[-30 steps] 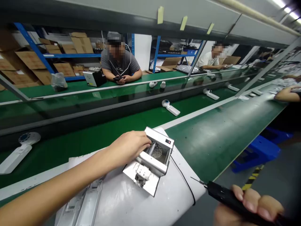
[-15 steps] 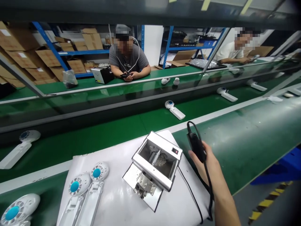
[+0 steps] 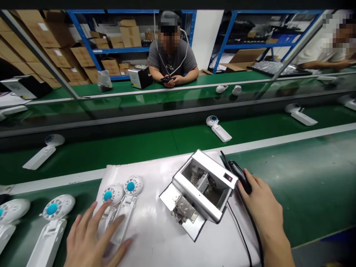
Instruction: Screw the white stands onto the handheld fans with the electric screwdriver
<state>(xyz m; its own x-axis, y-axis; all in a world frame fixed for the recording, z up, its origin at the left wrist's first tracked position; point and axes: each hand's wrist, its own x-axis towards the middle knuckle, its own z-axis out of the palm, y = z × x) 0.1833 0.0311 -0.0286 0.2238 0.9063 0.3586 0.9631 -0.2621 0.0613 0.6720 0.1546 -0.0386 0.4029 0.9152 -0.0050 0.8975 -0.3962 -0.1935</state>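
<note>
the right hand [image 3: 260,207] lies flat with its fingers laid over a black electric screwdriver [image 3: 239,174], pressing it down on the white mat [image 3: 155,237] rather than clenching it; the tool rests on the mat just right of the metal screw feeder [image 3: 201,187], touching or nearly touching its side, and its black cord [image 3: 250,237] trails back under the wrist toward the body. parked there, the tool sits close to the box's open tray, so it looks kept within easy reach of the screws.

the left hand [image 3: 93,241] is open, fingers spread, holding nothing. it hovers over, or lightly rests on, the handles of 2 white handheld fans [image 3: 119,202] lying side by side, blue centres up, heads pointing away from the palm; contact cannot be told for sure. left of that hand lie 2 more fans [image 3: 52,218] on the green bench edge, laid the same way, probably queued as the next units.

beyond both hands the green conveyor belt [image 3: 155,142] carries single finished-looking fans [image 3: 218,128], spaced well apart. past the belt a co-worker [image 3: 172,59] sits with forearms on the far bench, both hands on a small dark object; another person is at the far right.
</note>
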